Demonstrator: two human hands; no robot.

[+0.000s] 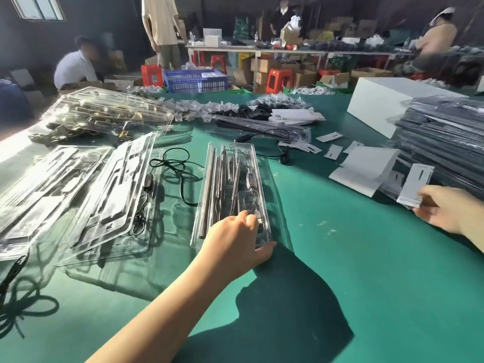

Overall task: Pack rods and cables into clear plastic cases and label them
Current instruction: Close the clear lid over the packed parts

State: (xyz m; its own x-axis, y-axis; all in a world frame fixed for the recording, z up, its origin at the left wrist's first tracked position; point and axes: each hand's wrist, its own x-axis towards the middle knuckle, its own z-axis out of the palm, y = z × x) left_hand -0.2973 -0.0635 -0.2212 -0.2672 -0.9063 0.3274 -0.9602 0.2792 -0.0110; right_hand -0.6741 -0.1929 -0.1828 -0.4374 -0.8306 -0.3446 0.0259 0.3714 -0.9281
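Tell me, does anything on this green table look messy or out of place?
Mostly a busy workbench. One black cable lies loose and tangled on the table beside the filled clear case under the left hand. Small label cards are scattered crookedly near the right hand.

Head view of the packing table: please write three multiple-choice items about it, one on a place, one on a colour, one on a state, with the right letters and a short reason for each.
1. Where does the left hand rest?
A. on the near end of the clear case with rods
B. on the white box
C. on the blue crate

2. What colour is the table surface?
A. red
B. green
C. white

3. What is the right hand doing?
A. lying flat and empty
B. gripping a rod
C. holding a white label card

Answers: 1 A, its fingers lie on the case's near end; 2 B, the bare surface is green; 3 C, the card stands up from its fingers.
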